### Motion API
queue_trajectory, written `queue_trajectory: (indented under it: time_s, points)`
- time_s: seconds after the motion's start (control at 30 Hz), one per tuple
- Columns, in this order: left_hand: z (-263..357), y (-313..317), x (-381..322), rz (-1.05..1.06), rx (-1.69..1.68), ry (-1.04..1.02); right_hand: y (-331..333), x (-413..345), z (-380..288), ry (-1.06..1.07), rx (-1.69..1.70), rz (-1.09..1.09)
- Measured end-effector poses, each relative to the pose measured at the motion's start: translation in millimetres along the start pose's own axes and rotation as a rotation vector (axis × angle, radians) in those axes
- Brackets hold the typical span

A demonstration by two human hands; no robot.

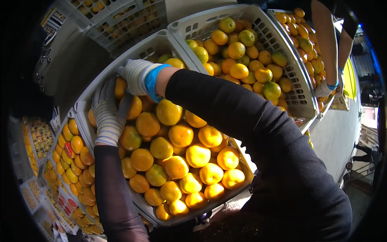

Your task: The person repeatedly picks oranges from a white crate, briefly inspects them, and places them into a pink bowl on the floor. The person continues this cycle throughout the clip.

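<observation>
A light plastic crate (83, 104) of orange mandarins (180, 135), some tinged green, lies before me. Both my hands wear striped knit gloves with grey fingers. My left hand (109, 116) reaches into the crate's far left corner, its thumb spread from its fingers. Just right of it, my right hand (136, 75) bends down over the fruit from above, with a blue band at the wrist. One mandarin (120, 87) shows between the two hands. The right fingertips are mostly hidden, and I cannot tell whether either hand grips that fruit.
Another crate (189, 50), holding loose green-orange mandarins, adjoins at the upper right. Beyond it, a person's gloved hand (323, 89) touches a further fruit crate (316, 104). Stacked grey crates (121, 22) stand at the top. Neatly filled crates of mandarins (77, 163) line the left.
</observation>
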State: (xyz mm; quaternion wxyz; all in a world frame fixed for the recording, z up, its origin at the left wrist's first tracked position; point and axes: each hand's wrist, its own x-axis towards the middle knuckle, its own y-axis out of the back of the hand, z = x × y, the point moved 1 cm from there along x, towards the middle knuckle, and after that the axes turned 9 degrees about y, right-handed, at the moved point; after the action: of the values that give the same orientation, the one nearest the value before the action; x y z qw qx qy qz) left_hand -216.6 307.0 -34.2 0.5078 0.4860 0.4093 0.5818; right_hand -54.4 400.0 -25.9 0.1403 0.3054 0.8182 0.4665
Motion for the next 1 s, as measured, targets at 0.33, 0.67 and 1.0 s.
queue_trajectory:
  time_s: [0.33, 0.67, 1.0]
  points:
    - [-16.6, -9.4, -5.1, 0.023, -0.081, -0.058, 192.1, -213.3, 128.6, -0.548, -0.211, 0.288]
    - [-14.5, -15.5, 0.5, 0.097, -0.050, -0.131, 94.7, -275.7, 233.9, -0.869, -0.395, 0.020]
    - [-8.6, -7.2, -7.0, 0.058, -0.045, -0.014, 148.0, -246.3, 105.6, -0.310, 0.769, 0.451]
